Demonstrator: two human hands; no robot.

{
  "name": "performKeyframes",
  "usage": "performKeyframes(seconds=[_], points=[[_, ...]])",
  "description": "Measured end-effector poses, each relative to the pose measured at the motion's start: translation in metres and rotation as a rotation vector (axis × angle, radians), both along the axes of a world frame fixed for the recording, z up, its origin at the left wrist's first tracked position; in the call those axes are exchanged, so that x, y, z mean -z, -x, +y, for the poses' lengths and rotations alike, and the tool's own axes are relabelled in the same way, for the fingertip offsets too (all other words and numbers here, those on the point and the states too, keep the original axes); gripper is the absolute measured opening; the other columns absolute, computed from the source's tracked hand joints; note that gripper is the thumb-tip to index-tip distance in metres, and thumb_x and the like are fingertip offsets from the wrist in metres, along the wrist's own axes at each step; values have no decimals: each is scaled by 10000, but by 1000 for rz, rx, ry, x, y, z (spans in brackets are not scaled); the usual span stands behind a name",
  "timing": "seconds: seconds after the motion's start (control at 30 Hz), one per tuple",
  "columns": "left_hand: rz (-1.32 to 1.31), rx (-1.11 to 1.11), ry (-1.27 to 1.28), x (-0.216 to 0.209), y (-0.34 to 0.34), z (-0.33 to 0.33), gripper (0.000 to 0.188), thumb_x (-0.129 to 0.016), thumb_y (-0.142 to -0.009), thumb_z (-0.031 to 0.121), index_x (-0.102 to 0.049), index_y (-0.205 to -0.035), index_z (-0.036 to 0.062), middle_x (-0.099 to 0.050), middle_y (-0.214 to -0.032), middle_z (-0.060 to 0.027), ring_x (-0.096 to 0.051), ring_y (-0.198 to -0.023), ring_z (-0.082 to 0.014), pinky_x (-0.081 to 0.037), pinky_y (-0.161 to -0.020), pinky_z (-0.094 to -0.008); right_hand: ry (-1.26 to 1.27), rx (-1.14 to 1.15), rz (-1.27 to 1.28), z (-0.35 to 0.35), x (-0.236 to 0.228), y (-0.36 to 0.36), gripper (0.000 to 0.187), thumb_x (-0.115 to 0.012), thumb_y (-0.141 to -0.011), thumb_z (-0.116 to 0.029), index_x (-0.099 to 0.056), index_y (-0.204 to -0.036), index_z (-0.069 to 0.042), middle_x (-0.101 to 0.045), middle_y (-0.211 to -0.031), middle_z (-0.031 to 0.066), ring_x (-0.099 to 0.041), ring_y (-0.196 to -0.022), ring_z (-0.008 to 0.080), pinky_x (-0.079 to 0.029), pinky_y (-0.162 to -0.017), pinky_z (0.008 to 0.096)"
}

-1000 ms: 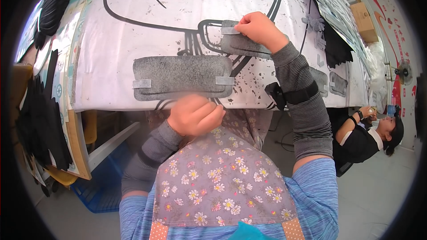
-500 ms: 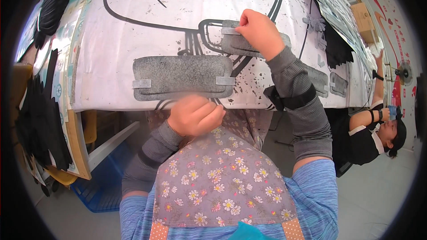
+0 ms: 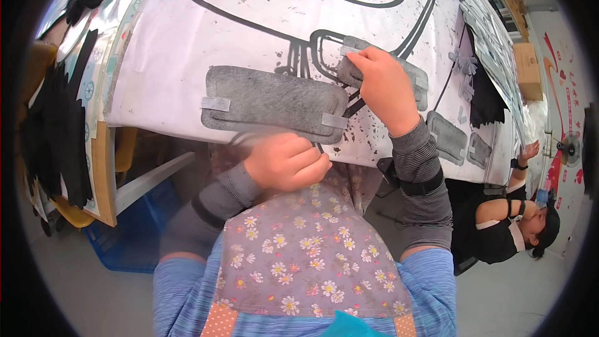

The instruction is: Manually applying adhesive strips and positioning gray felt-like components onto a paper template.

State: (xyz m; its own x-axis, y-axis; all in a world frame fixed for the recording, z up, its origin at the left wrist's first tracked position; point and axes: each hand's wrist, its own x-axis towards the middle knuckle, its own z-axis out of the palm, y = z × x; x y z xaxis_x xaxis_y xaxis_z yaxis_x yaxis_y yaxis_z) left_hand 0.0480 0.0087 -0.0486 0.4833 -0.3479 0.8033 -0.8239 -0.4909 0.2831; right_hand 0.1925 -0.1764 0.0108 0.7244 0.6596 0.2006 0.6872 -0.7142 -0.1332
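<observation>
A grey felt pad (image 3: 274,103) lies flat near the front edge of the white printed surface (image 3: 187,37). Behind it, the right hand (image 3: 385,87) pinches a second felt piece (image 3: 409,75). The left hand (image 3: 288,161), clenched, sits at the front edge just below the pad.

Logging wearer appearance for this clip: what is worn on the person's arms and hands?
Both hands, left hand and right hand, are bare. Each forearm has a tight grey, finely striped sleeve with a black strap around it. Above these, blue knit sleeves cover the upper arms.
</observation>
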Motion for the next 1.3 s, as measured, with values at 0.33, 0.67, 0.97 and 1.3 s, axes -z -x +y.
performKeyframes(seconds=[0.33,0.67,0.97,1.3], points=[[-25,-30,-18,-2,-1,-3,160,-724,-785,136,-604,-851,55,-500,-684,18,-480,-580,-125,-394,-466,-268,6,-40,-86,14,4,-2,107,-545,-796,-24,-632,-857,-13,-578,-848,110,-586,-867,294,-510,-767,395],[-11,-25,-17,0,-3,-4,145,-716,-787,120,-600,-850,59,-489,-675,15,-477,-570,-127,-392,-463,-272,27,85,41,18,1,0,135,-532,-807,-16,-642,-884,-8,-594,-889,111,-587,-914,304,-513,-787,397],[7,-32,-2,-1,-1,-3,148,-720,-784,123,-594,-842,69,-483,-668,20,-471,-568,-124,-388,-462,-276,-129,72,-89,2,13,13,265,-564,-772,3,-682,-1009,-11,-638,-989,105,-588,-953,294,-498,-822,415],[7,-23,-57,-4,-2,-1,197,-743,-668,65,-641,-837,60,-570,-686,10,-531,-555,-131,-420,-467,-257,-123,219,-69,15,4,13,307,-550,-771,42,-661,-1054,0,-667,-948,124,-600,-975,302,-498,-820,418]])
